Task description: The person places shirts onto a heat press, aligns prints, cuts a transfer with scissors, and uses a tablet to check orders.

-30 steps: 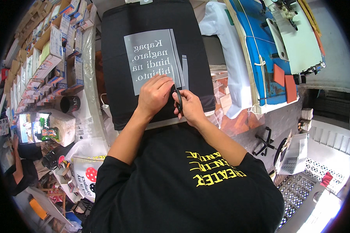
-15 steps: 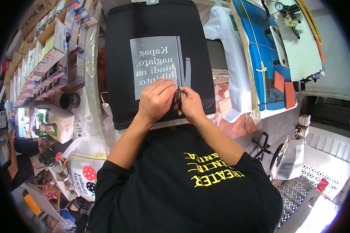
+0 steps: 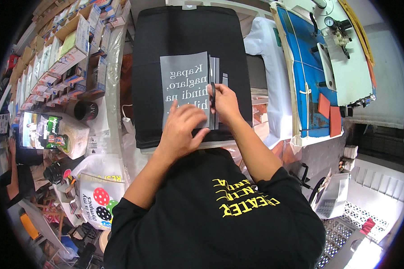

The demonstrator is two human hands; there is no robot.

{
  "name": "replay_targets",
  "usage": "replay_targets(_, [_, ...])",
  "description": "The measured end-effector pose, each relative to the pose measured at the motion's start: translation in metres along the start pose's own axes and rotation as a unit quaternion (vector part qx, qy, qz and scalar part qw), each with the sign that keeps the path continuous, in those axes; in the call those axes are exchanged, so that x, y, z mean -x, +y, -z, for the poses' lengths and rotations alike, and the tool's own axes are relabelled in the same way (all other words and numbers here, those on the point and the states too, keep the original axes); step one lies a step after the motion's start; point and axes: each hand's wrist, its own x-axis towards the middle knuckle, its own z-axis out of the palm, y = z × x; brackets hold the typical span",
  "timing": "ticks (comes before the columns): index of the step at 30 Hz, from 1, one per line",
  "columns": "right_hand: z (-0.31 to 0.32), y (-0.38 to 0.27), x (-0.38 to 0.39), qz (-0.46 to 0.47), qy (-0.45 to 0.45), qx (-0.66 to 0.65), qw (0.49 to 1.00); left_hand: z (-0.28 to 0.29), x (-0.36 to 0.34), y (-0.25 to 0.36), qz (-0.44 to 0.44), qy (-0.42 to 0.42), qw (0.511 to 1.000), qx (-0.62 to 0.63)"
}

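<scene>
A grey sheet with mirrored white lettering (image 3: 179,63) lies on a black shirt (image 3: 188,33), which is spread flat. My left hand (image 3: 184,130) is over the sheet's lower part with its fingers apart and its thumb out to the side. At the sheet's right edge, my right hand (image 3: 225,104) grips dark scissors (image 3: 212,95), their blades pointing away from me. A narrow cut strip (image 3: 214,67) lies along that edge. Farther right is a shorter grey strip (image 3: 225,80), partly covered by my right hand.
To the right are a white garment (image 3: 274,80) and a blue-topped machine (image 3: 296,58) with a pressure gauge (image 3: 329,22). Opened cardboard boxes (image 3: 72,42) line the left. Below them are a black mug (image 3: 86,110) and a lit screen (image 3: 35,130). Another person's arm (image 3: 13,170) shows at far left.
My left hand has loosened from its bent grip near the scissors and spread its fingers lower on the sheet. My right hand and the scissors have moved away from the sheet's lower part, along its right edge.
</scene>
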Motion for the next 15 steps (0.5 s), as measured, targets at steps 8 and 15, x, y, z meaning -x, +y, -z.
replay_targets(8, [0.080,0.049,0.075,-0.090,-0.175,0.016,0.980,0.001,-0.010,-0.089,0.133,-0.009,0.960,-0.246])
replay_targets(15, [0.038,0.068,0.092,-0.105,-0.161,-0.042,0.981,0.042,-0.024,-0.120,-0.010,-0.084,0.986,-0.141])
